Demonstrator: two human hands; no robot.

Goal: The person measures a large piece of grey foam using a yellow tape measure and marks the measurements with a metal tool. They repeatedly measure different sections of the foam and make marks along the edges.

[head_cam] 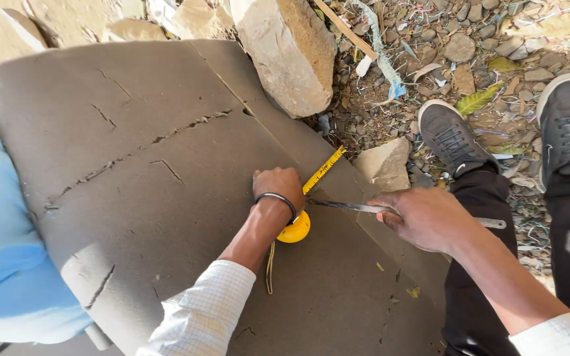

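A large grey foam sheet [140,171] with cuts and tears lies spread in front of me. My left hand [278,184], with a metal bangle on the wrist, presses down on a yellow tape measure [296,229] whose yellow tape [324,170] runs out toward the sheet's right edge. My right hand [423,216] grips a long metal blade [344,206] by its handle. The blade's tip lies on the foam right beside the tape and my left hand.
A big pale stone [288,49] rests on the sheet's far edge, a smaller stone [385,163] by its right edge. Gravel, leaves and litter cover the ground. My two dark shoes [450,135] and black trousers are at right. Blue fabric [1,244] lies at left.
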